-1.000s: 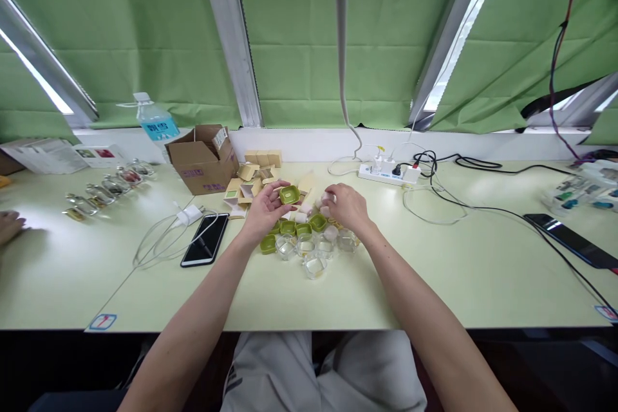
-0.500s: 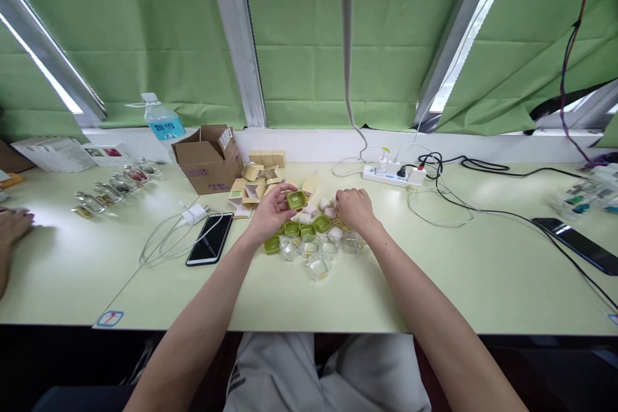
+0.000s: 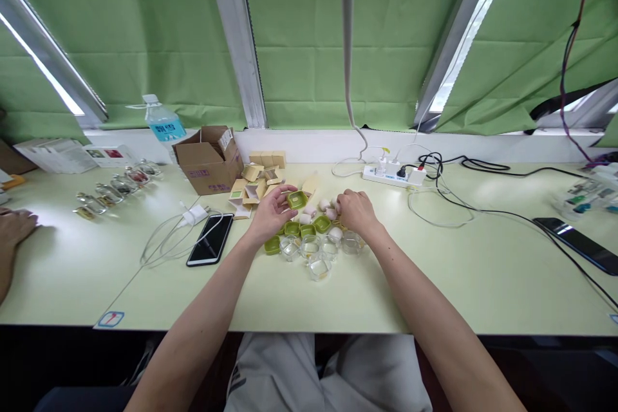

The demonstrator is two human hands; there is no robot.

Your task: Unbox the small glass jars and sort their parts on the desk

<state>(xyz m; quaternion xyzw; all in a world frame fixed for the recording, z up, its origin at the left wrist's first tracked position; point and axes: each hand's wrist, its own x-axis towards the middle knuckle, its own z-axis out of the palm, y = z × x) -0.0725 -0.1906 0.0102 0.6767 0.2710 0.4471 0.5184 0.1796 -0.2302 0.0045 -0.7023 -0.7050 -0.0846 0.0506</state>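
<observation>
A small green square tray (image 3: 297, 200) is held in my left hand (image 3: 271, 211), between thumb and fingers, above the table. My right hand (image 3: 355, 209) is closed, its curled fingers beside a cluster of small whitish rounded pieces (image 3: 331, 213); whatever is in its fingertips is hidden. More green trays (image 3: 321, 224) lie just below my hands, one of them a green tray (image 3: 272, 245) at the left of the group. In front of them are several clear plastic containers (image 3: 319, 266). Another clear container (image 3: 351, 243) lies under my right wrist.
Small opened cartons (image 3: 255, 190) and a brown cardboard box (image 3: 207, 161) stand behind left, beside a water bottle (image 3: 164, 121). A phone (image 3: 210, 239) and charger cable lie left; a power strip (image 3: 393, 175) with cords lies back right. Another person's hand (image 3: 18, 225) rests at far left.
My right hand has shifted very slightly to the right by the whitish pieces. My left hand keeps hold of the green tray in nearly the same place.
</observation>
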